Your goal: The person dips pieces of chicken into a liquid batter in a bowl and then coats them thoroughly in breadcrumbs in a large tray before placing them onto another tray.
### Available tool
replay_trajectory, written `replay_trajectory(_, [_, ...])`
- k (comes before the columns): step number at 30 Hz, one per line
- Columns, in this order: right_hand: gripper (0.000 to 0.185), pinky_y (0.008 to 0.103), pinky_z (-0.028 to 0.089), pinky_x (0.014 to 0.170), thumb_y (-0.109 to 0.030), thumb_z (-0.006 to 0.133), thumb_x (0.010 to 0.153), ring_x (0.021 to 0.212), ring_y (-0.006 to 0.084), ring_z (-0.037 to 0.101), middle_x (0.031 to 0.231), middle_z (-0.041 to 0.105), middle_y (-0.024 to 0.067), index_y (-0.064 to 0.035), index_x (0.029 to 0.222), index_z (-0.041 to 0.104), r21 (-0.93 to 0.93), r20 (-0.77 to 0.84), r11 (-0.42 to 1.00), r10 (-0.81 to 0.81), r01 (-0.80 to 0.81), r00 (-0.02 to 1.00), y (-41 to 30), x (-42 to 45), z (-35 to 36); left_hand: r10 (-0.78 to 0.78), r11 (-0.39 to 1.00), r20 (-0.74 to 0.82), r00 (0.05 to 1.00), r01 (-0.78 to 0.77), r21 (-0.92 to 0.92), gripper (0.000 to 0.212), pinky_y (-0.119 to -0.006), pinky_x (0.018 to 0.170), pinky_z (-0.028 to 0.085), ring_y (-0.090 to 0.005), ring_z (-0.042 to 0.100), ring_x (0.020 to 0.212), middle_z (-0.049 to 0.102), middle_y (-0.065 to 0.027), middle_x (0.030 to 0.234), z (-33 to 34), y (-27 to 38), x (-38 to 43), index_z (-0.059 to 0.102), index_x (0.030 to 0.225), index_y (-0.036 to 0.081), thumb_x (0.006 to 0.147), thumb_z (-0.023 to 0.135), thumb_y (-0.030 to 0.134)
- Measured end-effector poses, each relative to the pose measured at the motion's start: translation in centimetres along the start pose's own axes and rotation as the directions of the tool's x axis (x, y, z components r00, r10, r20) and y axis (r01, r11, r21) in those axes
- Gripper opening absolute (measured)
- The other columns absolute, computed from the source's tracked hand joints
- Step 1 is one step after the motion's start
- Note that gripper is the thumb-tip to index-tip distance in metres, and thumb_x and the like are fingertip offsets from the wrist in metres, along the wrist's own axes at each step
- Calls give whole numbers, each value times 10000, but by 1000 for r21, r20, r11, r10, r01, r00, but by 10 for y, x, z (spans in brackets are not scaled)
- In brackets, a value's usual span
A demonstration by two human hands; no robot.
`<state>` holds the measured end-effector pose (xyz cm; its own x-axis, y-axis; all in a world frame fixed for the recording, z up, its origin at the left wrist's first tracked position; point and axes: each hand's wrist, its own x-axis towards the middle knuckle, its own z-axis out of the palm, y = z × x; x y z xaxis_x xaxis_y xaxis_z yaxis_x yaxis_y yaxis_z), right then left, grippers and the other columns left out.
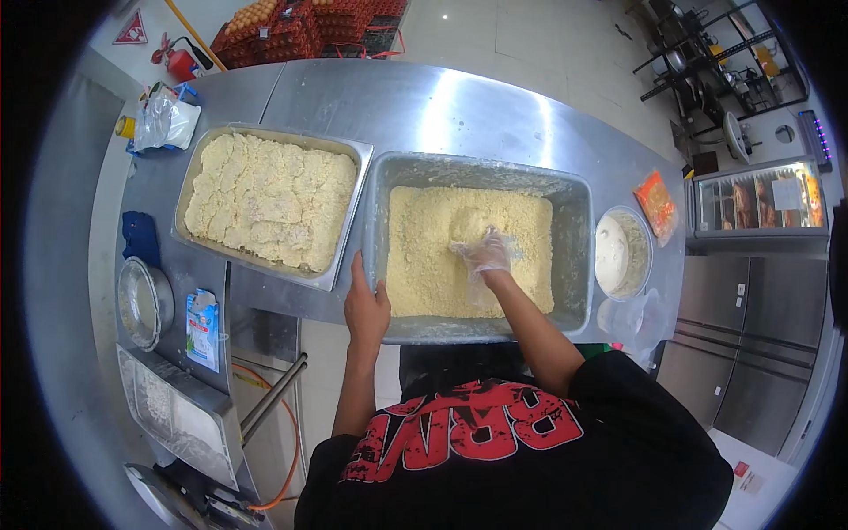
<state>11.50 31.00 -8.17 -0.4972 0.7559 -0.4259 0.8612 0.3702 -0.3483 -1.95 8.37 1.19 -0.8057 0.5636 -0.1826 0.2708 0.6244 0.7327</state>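
Note:
A deep grey plastic tub (582, 245) of pale yellow crumbs (424, 252) stands before me. Inside it, my right hand (489, 257), in a clear plastic glove, touches a crumb-covered piece (469, 225); whether its fingers grip the piece is hard to tell. My bare left hand (368, 306) rests at the tub's left wall, thumb and fingers apart. Left of the tub, a steel tray (361, 165) holds flat crumb-coated pieces (265, 199) packed side by side. On the right is a round metal bowl (637, 265) with white contents.
A plastic packet (656, 202) and a clear plastic bag (633, 321) lie near the bowl. At the left are a round metal pan (156, 305), a blue packet (202, 331), a dark blue cloth (140, 238) and a container of white powder (192, 424). Egg trays (285, 40) are stacked beyond the steel table (344, 93).

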Motion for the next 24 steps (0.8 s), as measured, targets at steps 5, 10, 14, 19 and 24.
replay_trajectory(5, [716,353,442,968,-525,689,808,1114,313,573,1220,588,251,95,1156,602,600,306,763,60,-241,950,-6,0,-28,-46,999,18,999,46,1,666,-523,845,457,-501,586,1003,592,-330,1134,-2,3,2,248,1459,84,880,575,46])
replay_trajectory(10, [413,335,497,893,-353,628,905,1037,285,621,1116,639,185,20,1080,645,180,103,961,-232,211,967,26,14,-9,-14,1000,26,1000,14,1,667,-520,851,457,-492,583,1017,585,-324,1155,1,9,4,247,1460,89,880,574,46])
replay_trajectory(14, [382,320,521,675,-193,662,890,880,197,664,1011,681,129,-31,1225,574,854,519,82,-211,-514,828,36,9,-19,5,1000,-21,1000,-4,20,667,-518,850,458,-489,583,1016,580,-325,1160,0,-2,2,253,1457,87,875,576,39])
replay_trajectory(19, [306,289,496,589,-131,630,909,774,160,635,980,657,85,-48,1198,572,841,533,170,-89,-514,842,102,26,4,-15,1000,4,1000,15,15,655,-522,853,455,-496,582,1006,578,-328,1164,1,3,3,265,1451,80,876,577,47])
replay_trajectory(24, [454,327,528,645,-288,727,843,755,168,641,908,674,81,-37,1196,591,712,340,661,-28,-238,940,34,3,-83,-21,1000,11,1000,21,1,652,-523,851,454,-497,583,1005,585,-329,1150,2,1,4,269,1449,79,877,579,55])
